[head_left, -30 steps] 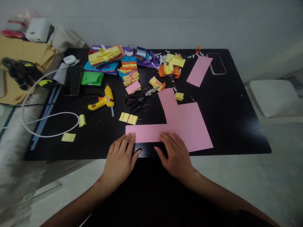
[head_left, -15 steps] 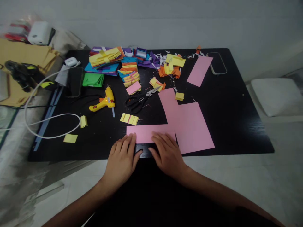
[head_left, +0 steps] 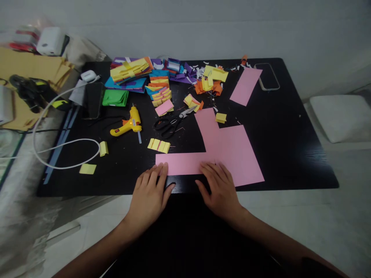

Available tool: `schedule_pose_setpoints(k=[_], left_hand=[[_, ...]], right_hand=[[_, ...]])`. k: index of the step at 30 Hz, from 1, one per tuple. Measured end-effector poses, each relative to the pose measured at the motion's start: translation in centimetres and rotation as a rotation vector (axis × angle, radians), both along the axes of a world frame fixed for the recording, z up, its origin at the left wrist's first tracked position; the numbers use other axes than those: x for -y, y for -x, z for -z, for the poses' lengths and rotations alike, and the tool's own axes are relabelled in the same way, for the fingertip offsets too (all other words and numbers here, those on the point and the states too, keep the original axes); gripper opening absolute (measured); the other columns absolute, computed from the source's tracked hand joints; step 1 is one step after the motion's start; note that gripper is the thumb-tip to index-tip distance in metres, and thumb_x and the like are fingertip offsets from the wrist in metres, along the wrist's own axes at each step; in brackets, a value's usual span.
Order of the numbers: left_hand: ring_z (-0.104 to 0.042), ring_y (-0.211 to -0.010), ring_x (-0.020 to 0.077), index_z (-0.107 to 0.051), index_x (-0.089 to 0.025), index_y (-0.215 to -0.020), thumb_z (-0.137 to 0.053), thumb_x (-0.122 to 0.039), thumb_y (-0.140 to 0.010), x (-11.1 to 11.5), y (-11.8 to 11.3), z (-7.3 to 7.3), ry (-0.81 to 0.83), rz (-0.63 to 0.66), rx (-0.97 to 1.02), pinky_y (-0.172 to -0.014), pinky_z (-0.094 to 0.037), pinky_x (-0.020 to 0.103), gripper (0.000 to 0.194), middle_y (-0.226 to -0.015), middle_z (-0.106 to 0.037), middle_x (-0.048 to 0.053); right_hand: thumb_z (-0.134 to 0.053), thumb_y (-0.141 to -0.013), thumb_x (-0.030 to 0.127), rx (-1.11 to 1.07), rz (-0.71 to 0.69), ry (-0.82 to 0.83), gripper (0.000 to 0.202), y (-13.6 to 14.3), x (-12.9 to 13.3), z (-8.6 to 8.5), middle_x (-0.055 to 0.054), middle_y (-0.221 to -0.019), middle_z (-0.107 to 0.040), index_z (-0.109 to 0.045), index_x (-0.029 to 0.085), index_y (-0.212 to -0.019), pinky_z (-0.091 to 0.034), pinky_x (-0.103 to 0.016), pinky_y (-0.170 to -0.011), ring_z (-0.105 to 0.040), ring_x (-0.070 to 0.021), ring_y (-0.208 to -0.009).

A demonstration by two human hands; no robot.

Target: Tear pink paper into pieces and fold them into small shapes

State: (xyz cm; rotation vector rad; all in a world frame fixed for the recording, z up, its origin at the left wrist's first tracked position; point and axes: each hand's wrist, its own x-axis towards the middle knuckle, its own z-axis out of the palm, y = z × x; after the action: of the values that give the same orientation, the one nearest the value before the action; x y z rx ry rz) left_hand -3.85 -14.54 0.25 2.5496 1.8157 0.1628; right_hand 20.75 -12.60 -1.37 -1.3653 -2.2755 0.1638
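A pink paper strip [head_left: 182, 163] lies flat along the front of the black table. My left hand [head_left: 149, 191] rests on its left end, fingers stretched out and the thumb apart. My right hand [head_left: 220, 189] lies with outstretched fingers over the strip's right end, where it meets a larger pink sheet [head_left: 242, 154]. Another pink piece [head_left: 207, 125] reaches up and back from there. Behind the strip are a folded yellow piece [head_left: 159, 145] with a pink line and black-handled scissors [head_left: 171, 124].
A yellow glue gun [head_left: 129, 123], a green paper stack [head_left: 115, 97] and a dark phone [head_left: 93, 101] are at the left, near a looping white cable [head_left: 69, 141]. Coloured folded papers [head_left: 130, 71] and scraps line the back. One pink sheet [head_left: 245, 87] lies by a phone case [head_left: 269, 77].
My right hand has slid to the right along the strip, onto its right end and the larger sheet's edge. My left hand stays on the left end.
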Motion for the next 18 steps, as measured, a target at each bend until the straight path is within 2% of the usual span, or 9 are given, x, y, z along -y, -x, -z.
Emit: schedule_pose_setpoints(k=[6,9,14,18], left_hand=[[-0.060,-0.125,0.0379,-0.050,-0.006,-0.153,-0.051,-0.038,-0.106,0.0,0.2,-0.2,0.009,0.029,-0.028,-0.102,-0.049,0.049,0.056,-0.141,-0.065,0.022],[-0.060,-0.127,0.0372,-0.051,-0.007,-0.152,-0.051,-0.034,-0.106,0.0,0.3,-0.2,0.009,0.049,-0.033,-0.102,-0.049,0.049,0.054,-0.142,-0.064,0.022],[-0.061,-0.126,0.0383,-0.050,-0.006,-0.153,-0.050,-0.040,-0.107,0.0,0.1,0.0,-0.013,0.017,-0.028,-0.102,-0.049,0.050,0.057,-0.139,-0.066,0.023],[-0.062,-0.124,0.0384,-0.049,-0.007,-0.154,-0.048,-0.042,-0.107,0.0,-0.1,0.1,-0.024,0.006,-0.023,-0.102,-0.049,0.050,0.059,-0.138,-0.066,0.023]], right_hand=[[-0.053,-0.106,0.033,-0.061,-0.164,0.110,0.049,5.2,-0.5,-0.5,-0.016,-0.146,-0.066,-0.053,0.007,-0.148,-0.045,-0.049,-0.120,-0.058,-0.0303,-0.136],[-0.050,-0.107,0.032,-0.059,-0.192,0.113,0.050,6.4,-0.8,-0.4,-0.018,-0.147,-0.065,-0.054,0.003,-0.147,-0.045,-0.050,-0.120,-0.057,-0.0318,-0.136],[-0.050,-0.108,0.028,-0.072,-0.186,0.110,0.045,4.9,-1.0,-0.2,-0.015,-0.144,-0.067,-0.053,0.008,-0.148,-0.043,-0.047,-0.121,-0.060,-0.0276,-0.135],[-0.052,-0.107,0.026,-0.072,-0.117,0.085,0.053,2.7,-0.7,-0.1,-0.014,-0.142,-0.069,-0.042,0.013,-0.158,-0.046,-0.050,-0.118,-0.063,-0.0274,-0.133]])
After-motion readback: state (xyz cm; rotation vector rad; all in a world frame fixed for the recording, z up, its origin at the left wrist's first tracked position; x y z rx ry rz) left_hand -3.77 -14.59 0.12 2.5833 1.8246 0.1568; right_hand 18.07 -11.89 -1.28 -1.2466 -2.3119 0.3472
